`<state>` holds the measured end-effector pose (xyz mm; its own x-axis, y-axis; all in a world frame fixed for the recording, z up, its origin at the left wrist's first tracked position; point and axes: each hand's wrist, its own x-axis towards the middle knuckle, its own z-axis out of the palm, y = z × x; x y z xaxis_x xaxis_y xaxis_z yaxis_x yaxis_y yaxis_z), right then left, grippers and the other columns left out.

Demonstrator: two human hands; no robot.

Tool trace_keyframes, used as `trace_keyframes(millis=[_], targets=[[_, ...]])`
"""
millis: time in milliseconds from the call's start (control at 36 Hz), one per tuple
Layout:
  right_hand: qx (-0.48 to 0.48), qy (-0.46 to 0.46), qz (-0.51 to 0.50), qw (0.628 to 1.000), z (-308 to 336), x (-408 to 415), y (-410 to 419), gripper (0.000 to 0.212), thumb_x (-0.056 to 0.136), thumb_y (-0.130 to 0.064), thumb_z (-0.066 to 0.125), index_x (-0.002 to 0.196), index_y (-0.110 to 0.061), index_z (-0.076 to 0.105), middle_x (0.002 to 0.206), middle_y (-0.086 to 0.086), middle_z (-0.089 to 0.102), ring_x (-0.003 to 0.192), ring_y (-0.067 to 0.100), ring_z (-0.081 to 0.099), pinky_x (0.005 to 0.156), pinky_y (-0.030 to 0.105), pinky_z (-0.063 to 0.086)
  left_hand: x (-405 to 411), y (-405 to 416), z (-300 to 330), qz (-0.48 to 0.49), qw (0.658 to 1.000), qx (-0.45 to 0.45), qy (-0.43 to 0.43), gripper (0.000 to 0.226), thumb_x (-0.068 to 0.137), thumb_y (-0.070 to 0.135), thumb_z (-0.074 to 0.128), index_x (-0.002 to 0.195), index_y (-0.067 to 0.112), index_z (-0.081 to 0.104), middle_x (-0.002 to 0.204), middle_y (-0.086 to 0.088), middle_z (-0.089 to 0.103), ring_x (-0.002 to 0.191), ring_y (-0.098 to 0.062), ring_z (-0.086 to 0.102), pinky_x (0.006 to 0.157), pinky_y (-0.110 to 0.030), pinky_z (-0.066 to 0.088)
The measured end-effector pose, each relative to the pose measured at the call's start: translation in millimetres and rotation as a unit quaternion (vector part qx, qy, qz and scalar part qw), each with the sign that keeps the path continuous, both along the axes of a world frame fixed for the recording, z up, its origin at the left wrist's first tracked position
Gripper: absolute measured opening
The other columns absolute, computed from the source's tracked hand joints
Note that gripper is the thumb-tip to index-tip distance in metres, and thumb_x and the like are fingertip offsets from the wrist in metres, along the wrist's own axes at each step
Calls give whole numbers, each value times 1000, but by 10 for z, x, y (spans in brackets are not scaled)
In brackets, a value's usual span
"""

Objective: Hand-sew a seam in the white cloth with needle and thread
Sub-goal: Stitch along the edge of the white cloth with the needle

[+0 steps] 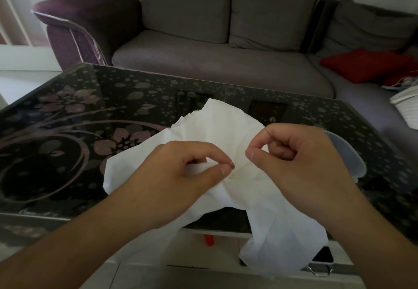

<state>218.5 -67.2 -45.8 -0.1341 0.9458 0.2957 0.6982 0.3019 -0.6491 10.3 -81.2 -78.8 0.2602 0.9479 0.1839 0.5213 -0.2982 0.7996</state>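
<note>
Head view
Left hand point(181, 171): curled, thumb and forefinger pinching a fold of the cloth point(217, 134), with a short pale bit at the fingertips point(227, 168) that may have been the needle; too small to tell.
Right hand point(300, 164): just right of the left hand, apart from it, thumb and forefinger pressed together in a pinch, other fingers curled in; a thin dark thread point(271, 136) ran over the forefinger knuckle. What the pinch held could not be made out.
Cloth: crumpled under and between both hands, spreading beyond them over the table point(67, 116) and hanging off the near edge below the right wrist.
Table: dark glass with a flower pattern, beneath both hands.
Tub point(348, 153): pale, rounded, just behind the right hand, mostly hidden by it.
Sofa point(203, 62): grey with purple arm, well beyond the hands, across the table.
Red cushion point(366, 64): on the sofa, far right of the right hand.
</note>
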Motion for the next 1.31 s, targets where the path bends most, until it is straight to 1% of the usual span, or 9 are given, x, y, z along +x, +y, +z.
trace_keyframes(millis=[278, 333, 472, 639, 861, 1028, 1111, 1195, 1306], targets=[[2, 28, -153, 988, -40, 63, 84, 11, 93, -27, 73, 84, -29, 67, 67, -8, 62, 56, 5, 55, 47, 11, 38, -37, 24, -36, 22, 1000, 9, -1, 14, 93, 47, 63, 92, 42, 76, 94, 28, 71, 97, 5, 65, 75, -3, 47], [-17, 28, -130, 991, -24, 35, 59, 14, 92, -21, 74, 95, -32, 65, 72, -6, 59, 60, 7, 55, 43, 9, 41, -37, 20, -42, 23, 1000, 7, -3, 13, 93, 45, 64, 91, 41, 76, 91, 28, 71, 95, 5, 65, 74, -1, 45], [-78, 0, 51, 996, 23, -49, -8, 30, 90, -18, 76, 107, -40, 64, 62, -4, 52, 56, 6, 52, 57, 11, 48, -34, 28, -50, 25, 1000, 5, 2, 16, 93, 48, 60, 93, 42, 75, 91, 27, 70, 95, 4, 65, 73, -7, 49], [-79, -23, 88, 993, -87, -129, -13, 9, 92, -32, 75, 84, -35, 73, 52, -8, 45, 50, 6, 44, 52, 12, 40, -38, 28, -51, 1, 1000, 22, -15, 15, 95, 46, 62, 92, 43, 76, 74, 3, 68, 73, -18, 63, 65, -33, 49], [-40, 19, 5, 999, -32, -52, -11, 22, 91, -17, 75, 72, -26, 66, 50, -6, 49, 48, 5, 47, 50, 9, 42, -27, 25, -37, 13, 1000, 3, -8, 13, 94, 43, 65, 90, 39, 76, 82, 17, 70, 85, -4, 66, 69, -6, 45], [6, 35, -137, 990, -48, 7, 67, 14, 96, -24, 70, 82, -26, 66, 60, -5, 62, 56, 8, 58, 52, 16, 41, -44, 27, -43, 20, 1000, 4, -10, 18, 90, 49, 60, 90, 40, 76, 86, 16, 72, 91, -4, 67, 76, -11, 51], [-23, 53, -87, 995, -24, -31, 36, 22, 93, -15, 72, 100, -34, 64, 57, -3, 55, 51, 5, 53, 45, 12, 43, -45, 19, -40, 23, 1000, 9, -15, 14, 92, 44, 64, 88, 39, 76, 82, 15, 71, 85, -5, 67, 70, -11, 48], [-79, 47, 27, 995, 4, -88, -20, 33, 92, -13, 73, 111, -40, 64, 55, -5, 50, 49, 4, 48, 50, 11, 43, -45, 12, -30, 20, 1000, 12, -21, 13, 95, 39, 67, 87, 38, 77, 76, 15, 69, 77, -4, 65, 66, -8, 45], [-86, -5, 89, 992, -89, -152, -18, 9, 92, -28, 74, 92, -37, 72, 54, -5, 48, 50, 6, 46, 52, 12, 42, -41, 17, -30, 10, 1000, 21, -21, 14, 96, 39, 65, 90, 39, 78, 66, 12, 63, 64, -5, 58, 59, -12, 43]])
